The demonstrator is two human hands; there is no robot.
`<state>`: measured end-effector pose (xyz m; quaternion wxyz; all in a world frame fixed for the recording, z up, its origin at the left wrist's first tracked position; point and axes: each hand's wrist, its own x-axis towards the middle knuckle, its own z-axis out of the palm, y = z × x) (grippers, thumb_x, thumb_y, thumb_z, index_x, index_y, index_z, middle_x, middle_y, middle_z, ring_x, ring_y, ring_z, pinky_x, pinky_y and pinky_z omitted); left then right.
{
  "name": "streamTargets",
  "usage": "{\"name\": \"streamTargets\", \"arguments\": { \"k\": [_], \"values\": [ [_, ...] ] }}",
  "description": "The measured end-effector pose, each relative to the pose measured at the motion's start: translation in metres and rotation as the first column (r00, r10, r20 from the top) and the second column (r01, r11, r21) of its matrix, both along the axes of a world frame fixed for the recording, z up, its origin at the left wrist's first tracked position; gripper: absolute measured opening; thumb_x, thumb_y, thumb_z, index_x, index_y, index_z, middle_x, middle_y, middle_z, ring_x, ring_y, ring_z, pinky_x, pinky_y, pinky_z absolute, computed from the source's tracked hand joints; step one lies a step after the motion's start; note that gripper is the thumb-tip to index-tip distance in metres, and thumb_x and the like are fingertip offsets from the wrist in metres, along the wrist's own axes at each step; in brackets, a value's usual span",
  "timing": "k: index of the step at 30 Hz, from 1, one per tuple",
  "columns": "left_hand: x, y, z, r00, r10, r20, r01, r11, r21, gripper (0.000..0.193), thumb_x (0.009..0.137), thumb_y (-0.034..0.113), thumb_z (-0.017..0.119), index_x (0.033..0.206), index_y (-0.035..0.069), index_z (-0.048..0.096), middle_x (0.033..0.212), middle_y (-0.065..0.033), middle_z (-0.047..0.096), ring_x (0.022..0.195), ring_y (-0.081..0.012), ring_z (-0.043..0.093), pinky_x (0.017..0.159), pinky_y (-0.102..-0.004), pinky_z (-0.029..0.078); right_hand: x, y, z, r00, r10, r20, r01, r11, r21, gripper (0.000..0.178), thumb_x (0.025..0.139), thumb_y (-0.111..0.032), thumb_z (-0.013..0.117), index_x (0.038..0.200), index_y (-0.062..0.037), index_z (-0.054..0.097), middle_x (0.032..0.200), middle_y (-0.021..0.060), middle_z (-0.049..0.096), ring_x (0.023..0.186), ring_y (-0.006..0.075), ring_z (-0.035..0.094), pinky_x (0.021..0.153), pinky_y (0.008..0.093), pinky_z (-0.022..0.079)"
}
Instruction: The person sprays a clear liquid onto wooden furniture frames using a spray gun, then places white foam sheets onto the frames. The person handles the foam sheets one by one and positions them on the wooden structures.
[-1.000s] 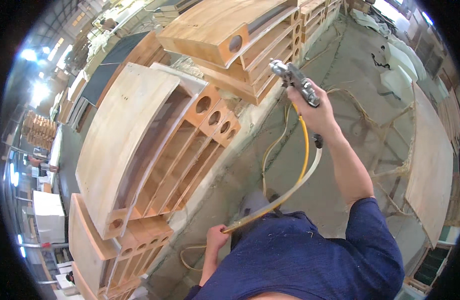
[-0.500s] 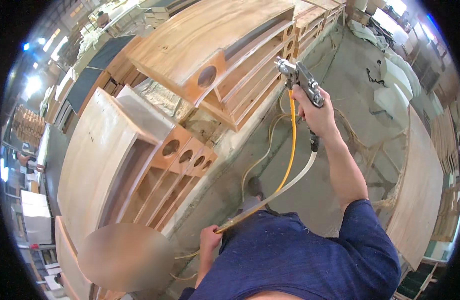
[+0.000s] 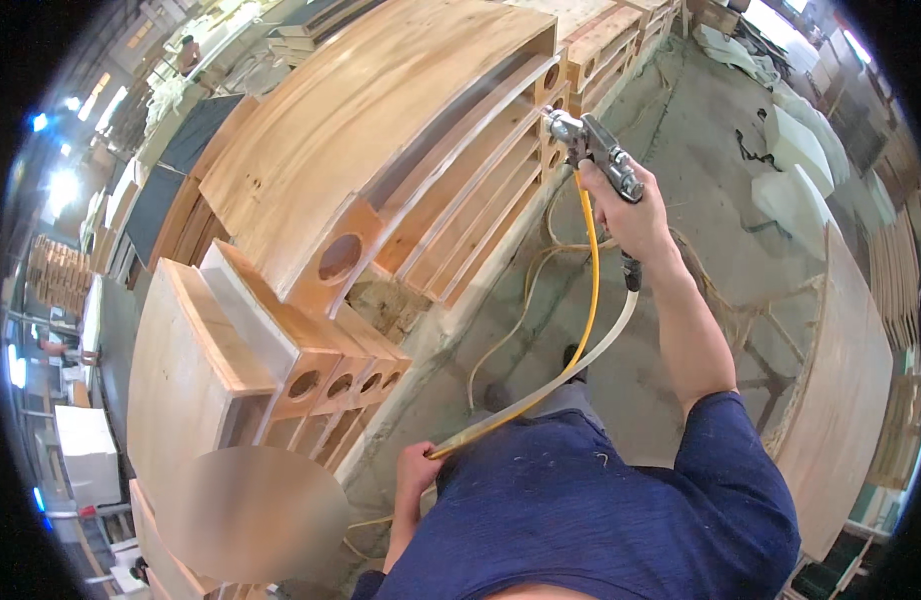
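My right hand [image 3: 629,212] is wrapped around the grip of a metal spray gun [image 3: 599,150], its nozzle toward the wooden cabinet [image 3: 401,110] on the left. A yellow hose [image 3: 593,290] and a thicker whitish hose [image 3: 601,342] hang from the gun and curve back to my left side. Low beside my body, my left hand [image 3: 415,468] is closed around both hoses. The cabinet has open shelves, white-coated edges and a round hole [image 3: 339,257] in its end panel. A second wooden cabinet [image 3: 201,370] stands nearer, with several round holes along its front.
More wooden units [image 3: 606,45] continue the row at the far end. Loose hoses [image 3: 526,310] lie over the grey floor [image 3: 681,150]. On the right stands a large plywood panel [image 3: 841,390], with white sheets [image 3: 796,150] beyond it. Stacked dark-topped pieces [image 3: 186,150] are behind the cabinets.
The cabinets have shifted in view, and the far one now shows larger and closer. My right hand and the spray gun have moved slightly left. Both hands keep their holds.
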<state>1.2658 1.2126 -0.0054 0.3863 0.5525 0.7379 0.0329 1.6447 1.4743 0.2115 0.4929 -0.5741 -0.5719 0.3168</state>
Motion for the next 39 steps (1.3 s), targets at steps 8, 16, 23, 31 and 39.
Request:
{"name": "streamTargets", "arguments": {
  "k": [8,16,23,31,39],
  "values": [
    [0.107,0.050,-0.006,1.000,0.028,-0.001,-0.028,0.998,0.058,0.022,0.071,0.029,0.071,0.078,0.008,0.069,0.071,-0.0158,0.065,0.068,-0.0314,0.065,0.062,-0.0386,0.049,0.119,0.096,0.000,0.993,-0.040,-0.113,0.049,0.996,0.074,0.029,0.091,-0.032,0.064,0.082,-0.0038,0.061,0.067,-0.0006,0.058,0.046,0.0048,0.047,0.041,0.0225,0.038],
    [0.192,0.073,0.026,0.991,0.136,0.006,-0.136,0.990,0.018,0.027,0.071,0.035,0.072,0.079,0.009,0.068,0.076,-0.0157,0.066,0.073,-0.0342,0.065,0.064,-0.0400,0.049,0.172,0.166,0.002,0.996,-0.009,-0.089,0.006,0.999,-0.034,0.028,0.090,-0.032,0.064,0.086,-0.0044,0.063,0.066,-0.0020,0.057,0.048,0.0032,0.046,0.042,0.0209,0.037],
    [0.184,0.032,0.024,0.951,0.294,-0.095,-0.285,0.954,0.097,0.016,0.067,0.022,0.066,0.079,0.012,0.069,0.078,-0.0143,0.067,0.076,-0.0341,0.065,0.065,-0.0417,0.051,0.057,0.108,0.037,0.732,0.678,0.071,-0.681,0.732,0.017,0.023,0.089,-0.020,0.065,0.104,-0.0031,0.060,0.075,0.0024,0.060,0.067,0.0102,0.055,0.062,0.0276,0.046],
    [0.151,-0.003,0.028,0.823,0.557,0.107,-0.565,0.789,0.240,0.014,0.066,0.021,0.069,0.078,0.013,0.070,0.075,-0.0145,0.066,0.072,-0.0341,0.065,0.064,-0.0397,0.051,-0.145,0.085,0.110,0.481,0.706,0.519,-0.836,0.549,0.027,0.031,0.088,-0.031,0.066,0.095,-0.0016,0.060,0.083,0.0198,0.064,0.077,0.0339,0.064,0.070,0.0388,0.049],
    [0.060,-0.021,0.022,0.814,0.547,0.196,-0.575,0.806,0.139,0.030,0.070,0.040,0.075,0.077,0.012,0.070,0.075,-0.0142,0.067,0.074,-0.0329,0.066,0.065,-0.0387,0.050,-0.257,0.091,0.132,0.594,0.518,0.615,-0.703,0.707,0.083,0.045,0.090,-0.046,0.058,0.093,-0.0010,0.061,0.081,0.0213,0.064,0.082,0.0359,0.063,0.076,0.0424,0.048]
  ]
}}
